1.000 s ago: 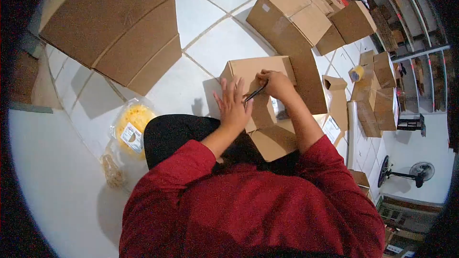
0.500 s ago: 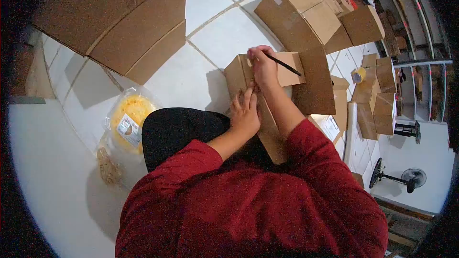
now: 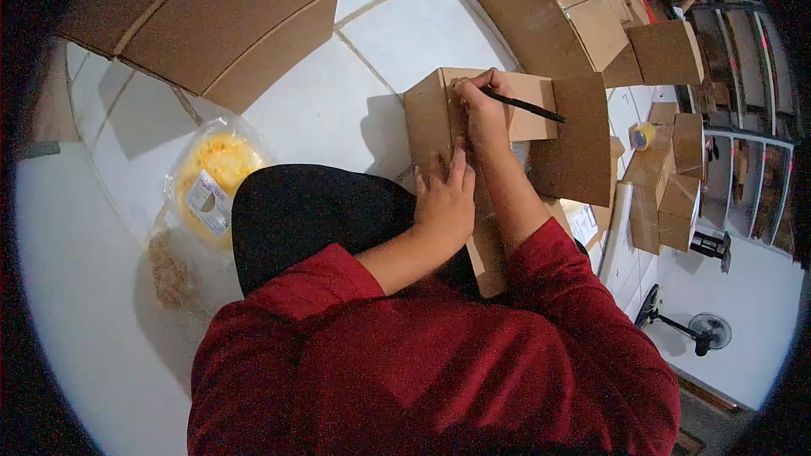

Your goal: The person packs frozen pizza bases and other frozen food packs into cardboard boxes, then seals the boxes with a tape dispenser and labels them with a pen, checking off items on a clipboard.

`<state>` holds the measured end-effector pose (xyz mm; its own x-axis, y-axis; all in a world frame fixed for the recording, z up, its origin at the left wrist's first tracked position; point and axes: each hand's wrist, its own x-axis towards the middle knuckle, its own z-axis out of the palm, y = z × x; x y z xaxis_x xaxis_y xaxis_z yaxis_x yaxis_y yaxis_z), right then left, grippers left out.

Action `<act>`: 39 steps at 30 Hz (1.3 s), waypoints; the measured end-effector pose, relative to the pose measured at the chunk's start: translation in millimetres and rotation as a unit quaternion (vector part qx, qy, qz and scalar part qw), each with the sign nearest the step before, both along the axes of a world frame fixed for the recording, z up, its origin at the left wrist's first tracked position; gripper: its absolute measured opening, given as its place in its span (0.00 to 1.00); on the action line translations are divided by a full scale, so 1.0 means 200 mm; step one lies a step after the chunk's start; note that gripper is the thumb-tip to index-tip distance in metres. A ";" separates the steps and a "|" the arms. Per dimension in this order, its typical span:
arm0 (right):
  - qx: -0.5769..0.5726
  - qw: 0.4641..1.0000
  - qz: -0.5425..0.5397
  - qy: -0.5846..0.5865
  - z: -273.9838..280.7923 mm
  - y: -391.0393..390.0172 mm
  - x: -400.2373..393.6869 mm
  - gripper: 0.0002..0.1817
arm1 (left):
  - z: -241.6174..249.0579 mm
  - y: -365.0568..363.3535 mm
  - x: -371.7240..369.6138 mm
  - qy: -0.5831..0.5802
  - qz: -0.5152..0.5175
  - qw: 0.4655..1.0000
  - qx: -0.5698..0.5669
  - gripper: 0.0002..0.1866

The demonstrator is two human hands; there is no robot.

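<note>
A cardboard box (image 3: pixel 428 128) with raised flaps stands in front of me, tilted in the view. My right hand (image 3: pixel 488 114) is pinched round a slim black pen (image 3: pixel 532 108), its knuckles close to the box's upper edge. The pen's tip is hidden behind my fingers. Just below it, my left hand (image 3: pixel 445 198) lies with fingers spread on the near side of the box. A wide flap (image 3: pixel 574 139) sticks out to the right of my right hand.
A large cardboard box (image 3: pixel 228 17) stands at upper left on white floor tiles. A clear bag of yellow food (image 3: pixel 213 173) lies left of my dark-clothed knee. More cartons (image 3: pixel 541 8), a tape roll (image 3: pixel 642 136) and a fan (image 3: pixel 708 333) are on the right.
The whole view has shifted a little. My right hand has turned slightly, with its fingers lower over the box edge. My left hand stays spread on the box.
</note>
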<state>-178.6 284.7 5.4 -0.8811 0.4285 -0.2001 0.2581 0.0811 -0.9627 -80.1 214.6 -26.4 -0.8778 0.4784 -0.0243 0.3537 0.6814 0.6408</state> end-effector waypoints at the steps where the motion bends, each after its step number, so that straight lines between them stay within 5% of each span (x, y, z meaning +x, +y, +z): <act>1: -0.015 1.000 -0.002 0.016 -0.01 0.00 0.00 0.07 | 0.01 0.00 0.00 -0.008 -0.020 0.999 -0.042 0.22; 8: 0.088 0.989 -0.024 0.116 -0.36 0.18 -0.07 0.07 | -0.01 0.01 0.01 0.012 -0.022 0.997 -0.070 0.22; 11: 0.055 0.997 0.005 0.050 -0.07 0.03 -0.02 0.07 | 0.00 0.01 0.00 -0.008 -0.034 0.996 -0.077 0.21; 21: 0.025 0.998 0.012 0.054 -0.13 0.08 -0.03 0.07 | -0.03 0.02 0.01 0.019 -0.002 0.999 -0.042 0.21; 24: 0.168 0.983 0.024 0.063 -0.26 0.18 -0.06 0.07 | -0.03 0.02 0.02 0.020 -0.003 0.999 -0.040 0.21; 26: -0.108 0.983 -0.017 0.151 -0.42 0.28 -0.10 0.08 | -0.04 0.02 0.02 0.023 -0.004 0.999 -0.038 0.21; 27: -0.107 0.983 -0.014 0.149 -0.37 0.24 -0.08 0.08 | -0.04 0.02 0.02 0.023 -0.001 0.999 -0.035 0.21; 29: 0.103 0.992 0.005 0.078 -0.18 0.11 -0.04 0.09 | -0.04 0.03 0.02 0.022 0.003 0.999 -0.031 0.21; 32: 0.132 0.986 0.027 0.094 -0.22 0.15 -0.06 0.09 | -0.03 0.03 0.02 0.013 -0.011 0.999 -0.040 0.22; 39: 0.018 0.997 -0.022 0.071 -0.14 0.07 -0.04 0.09 | -0.03 0.02 0.01 0.014 -0.018 0.998 -0.057 0.22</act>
